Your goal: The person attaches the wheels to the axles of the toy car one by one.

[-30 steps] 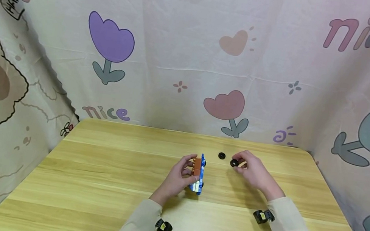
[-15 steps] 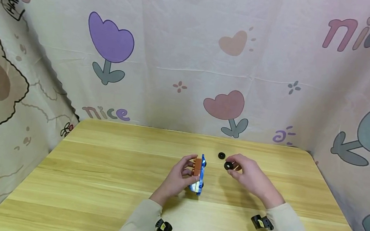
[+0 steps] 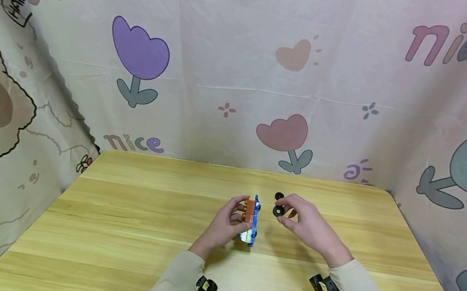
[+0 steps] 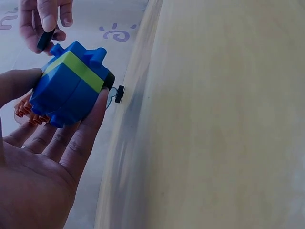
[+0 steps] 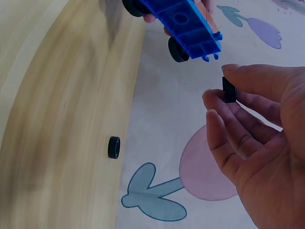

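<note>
Head view: right hand (image 3: 308, 226) pinches wheel (image 3: 279, 211) just right of toy car (image 3: 251, 219), gripped on edge by left hand (image 3: 224, 223); long axis points toward table's far edge.

The right hand (image 5: 257, 143) pinches a black wheel (image 5: 228, 89) near what seems a blue toy chassis (image 5: 183, 21).

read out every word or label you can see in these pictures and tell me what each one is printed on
"nice": on the backdrop cloth, top right.
"nice": same cloth, low on the left, just above the table edge.
"HAP": cut off, in a black outline at the top left.
The toy block car and the wheels show no lettering.
</note>
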`<state>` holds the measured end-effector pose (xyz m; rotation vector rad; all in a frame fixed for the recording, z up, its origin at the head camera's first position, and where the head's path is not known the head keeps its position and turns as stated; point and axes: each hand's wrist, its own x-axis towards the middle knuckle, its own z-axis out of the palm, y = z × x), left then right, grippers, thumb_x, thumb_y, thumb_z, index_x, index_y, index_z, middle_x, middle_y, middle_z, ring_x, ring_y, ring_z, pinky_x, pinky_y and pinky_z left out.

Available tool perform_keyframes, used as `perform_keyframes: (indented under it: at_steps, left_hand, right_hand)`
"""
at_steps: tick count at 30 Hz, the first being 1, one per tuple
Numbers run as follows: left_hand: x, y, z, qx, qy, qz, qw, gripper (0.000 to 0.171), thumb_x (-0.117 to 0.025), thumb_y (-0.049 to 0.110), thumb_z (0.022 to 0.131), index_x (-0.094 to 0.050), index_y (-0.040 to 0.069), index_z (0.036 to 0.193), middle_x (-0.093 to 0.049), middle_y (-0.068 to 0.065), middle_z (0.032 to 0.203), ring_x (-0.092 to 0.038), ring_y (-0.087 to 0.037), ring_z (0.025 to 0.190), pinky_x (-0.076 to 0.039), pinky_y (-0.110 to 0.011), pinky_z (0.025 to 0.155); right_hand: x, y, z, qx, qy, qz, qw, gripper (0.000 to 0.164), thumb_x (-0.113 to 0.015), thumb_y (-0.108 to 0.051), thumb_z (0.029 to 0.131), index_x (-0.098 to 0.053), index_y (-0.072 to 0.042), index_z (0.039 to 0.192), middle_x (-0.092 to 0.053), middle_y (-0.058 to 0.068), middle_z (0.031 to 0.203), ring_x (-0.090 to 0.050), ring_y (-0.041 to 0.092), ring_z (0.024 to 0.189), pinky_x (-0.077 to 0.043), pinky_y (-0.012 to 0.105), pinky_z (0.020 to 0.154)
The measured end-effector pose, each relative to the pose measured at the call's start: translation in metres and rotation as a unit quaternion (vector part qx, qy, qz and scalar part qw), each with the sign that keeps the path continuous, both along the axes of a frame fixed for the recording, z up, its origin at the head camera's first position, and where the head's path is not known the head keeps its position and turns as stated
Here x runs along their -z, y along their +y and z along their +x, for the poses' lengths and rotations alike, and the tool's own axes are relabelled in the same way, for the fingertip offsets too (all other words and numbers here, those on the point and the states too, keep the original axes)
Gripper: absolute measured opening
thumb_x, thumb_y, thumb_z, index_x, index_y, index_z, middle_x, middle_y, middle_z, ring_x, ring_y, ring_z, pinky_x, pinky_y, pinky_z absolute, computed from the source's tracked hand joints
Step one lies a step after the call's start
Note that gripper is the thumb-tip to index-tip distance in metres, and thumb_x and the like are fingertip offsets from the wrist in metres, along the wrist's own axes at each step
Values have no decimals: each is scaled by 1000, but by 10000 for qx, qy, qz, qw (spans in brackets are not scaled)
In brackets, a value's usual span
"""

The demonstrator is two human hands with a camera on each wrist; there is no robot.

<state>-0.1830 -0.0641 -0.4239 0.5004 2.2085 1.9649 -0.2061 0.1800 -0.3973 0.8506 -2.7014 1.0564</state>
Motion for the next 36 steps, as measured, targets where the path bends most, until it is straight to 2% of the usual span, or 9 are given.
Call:
perform_keyframes:
  at_steps: [12,22,31,33,36]
  left_hand:
    - [-1,0,1,-8,-47,-16,10000,63,-66,-1,91,-38,5,147,-57,-17,123,-62,-31,99,-51,-44,90]
    - [1,0,-1,25,-46,21,10000,63,-66,-3,90,-39,5,146,-57,-17,121,-62,-30,98,-51,-42,89]
    - [1,0,-1,63,-68,-18,10000,64,-66,-3,90,-39,5,147,-57,-16,120,-62,-29,96,-52,-41,87]
    - [2,0,-2,60,-43,-27,10000,63,-66,-3,90,-39,4,146,-58,-17,119,-62,-29,96,-52,-41,88]
    - [12,1,-8,47,-50,-8,10000,65,-67,-3,89,-38,4,147,-58,-16,120,-62,-30,96,-51,-42,88]
  right_hand:
    - [-1,-9,5,-48,80,-184,9998,29,-75,-3,85,-67,-10,111,-61,-7,99,-61,10,86,-53,32,75]
    - [0,-13,6,-34,196,-341,9992,31,-77,-2,83,-67,-8,112,-62,-7,99,-61,8,84,-54,40,74]
    - [2,-17,6,-240,331,-446,9982,34,-76,1,83,-66,-6,115,-59,-7,98,-60,8,85,-53,30,75]
    - [3,-19,6,-232,304,-424,9984,35,-76,1,83,-65,-5,116,-59,-6,98,-60,9,84,-54,31,76]
    - [2,-22,5,-169,188,-387,9989,36,-76,-2,84,-64,-5,117,-60,-5,98,-60,9,85,-54,34,77]
